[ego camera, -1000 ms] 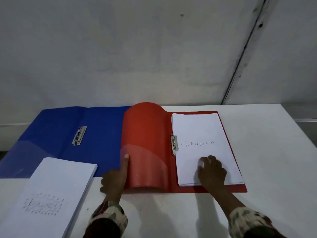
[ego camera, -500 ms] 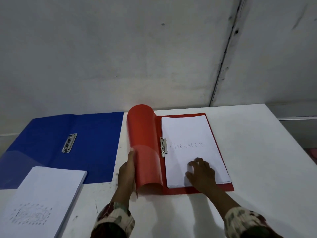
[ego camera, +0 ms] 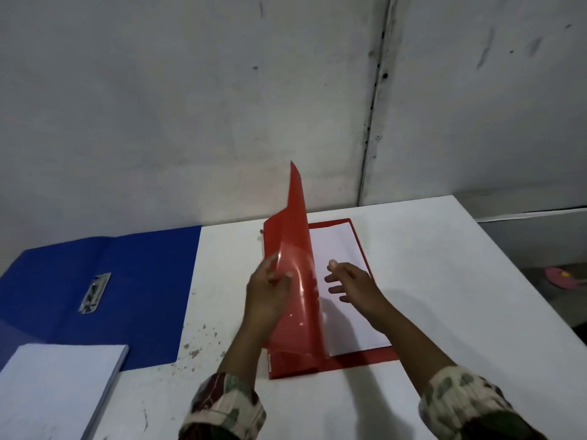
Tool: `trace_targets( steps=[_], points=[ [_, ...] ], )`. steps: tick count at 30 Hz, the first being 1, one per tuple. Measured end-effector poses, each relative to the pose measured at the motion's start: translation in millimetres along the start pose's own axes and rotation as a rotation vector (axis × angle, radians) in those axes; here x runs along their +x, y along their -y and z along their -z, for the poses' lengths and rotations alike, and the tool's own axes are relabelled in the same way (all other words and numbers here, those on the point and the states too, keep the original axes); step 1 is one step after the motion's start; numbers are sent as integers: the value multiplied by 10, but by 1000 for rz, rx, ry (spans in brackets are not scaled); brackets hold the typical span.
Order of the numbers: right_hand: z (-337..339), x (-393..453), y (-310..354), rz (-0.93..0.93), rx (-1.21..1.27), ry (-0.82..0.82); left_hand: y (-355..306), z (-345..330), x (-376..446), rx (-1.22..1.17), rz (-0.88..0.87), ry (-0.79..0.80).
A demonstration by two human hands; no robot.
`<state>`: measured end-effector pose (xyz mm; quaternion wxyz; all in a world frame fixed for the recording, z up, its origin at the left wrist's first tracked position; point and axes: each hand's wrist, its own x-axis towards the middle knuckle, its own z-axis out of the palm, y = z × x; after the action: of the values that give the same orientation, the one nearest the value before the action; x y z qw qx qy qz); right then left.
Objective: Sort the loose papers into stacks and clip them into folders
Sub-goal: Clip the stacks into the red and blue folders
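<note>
A red folder [ego camera: 355,360] lies in the middle of the white table with a white paper stack [ego camera: 341,249] inside it. Its front cover [ego camera: 297,217] stands nearly upright over the spine. My left hand [ego camera: 265,292] holds the cover's edge, thumb on its inner face. My right hand [ego camera: 352,285] hovers just above the paper with fingers spread, holding nothing. The folder's clip is hidden behind the cover. An open blue folder [ego camera: 149,281] with a metal clip [ego camera: 95,292] lies at the left. A second white paper stack [ego camera: 54,385] sits at the front left.
The white table [ego camera: 444,296] ends at a grey wall behind and drops off at the right edge. Dark specks mark the table between the two folders. A pink object [ego camera: 562,276] lies on the floor at far right.
My left hand has swung the red cover up from a low curl to nearly upright. My right hand has lifted off the paper stack. The view has shifted, folders sitting further left and lower.
</note>
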<state>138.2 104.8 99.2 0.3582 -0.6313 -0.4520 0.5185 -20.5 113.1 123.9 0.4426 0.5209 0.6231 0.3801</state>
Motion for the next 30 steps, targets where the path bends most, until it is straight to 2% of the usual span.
trace_targets(
  steps=[3,7,10,12,16,18,21,25,30],
  points=[
    [123,2,100,-40,71,2,-117,-255,-36,15,-32,191],
    [288,14,125,-85,157,2,-104,-507,-165,5,43,495],
    [416,52,32,-66,63,-153,81,-612,-154,72,92,607],
    [494,113,-107,-103,-183,-255,229,-604,-96,255,50,572],
    [506,174,-396,-196,-383,-307,647,-440,43,740,-84,266],
    [473,186,-528,-214,-445,-310,763,-337,64,702,4,157],
    [414,235,-688,-260,-581,-318,865,-249,113,550,121,146],
    [320,282,-758,-284,-754,-376,871,-207,205,535,138,127],
    [325,377,-751,-302,-753,-404,712,-240,284,399,94,233]
  ],
)
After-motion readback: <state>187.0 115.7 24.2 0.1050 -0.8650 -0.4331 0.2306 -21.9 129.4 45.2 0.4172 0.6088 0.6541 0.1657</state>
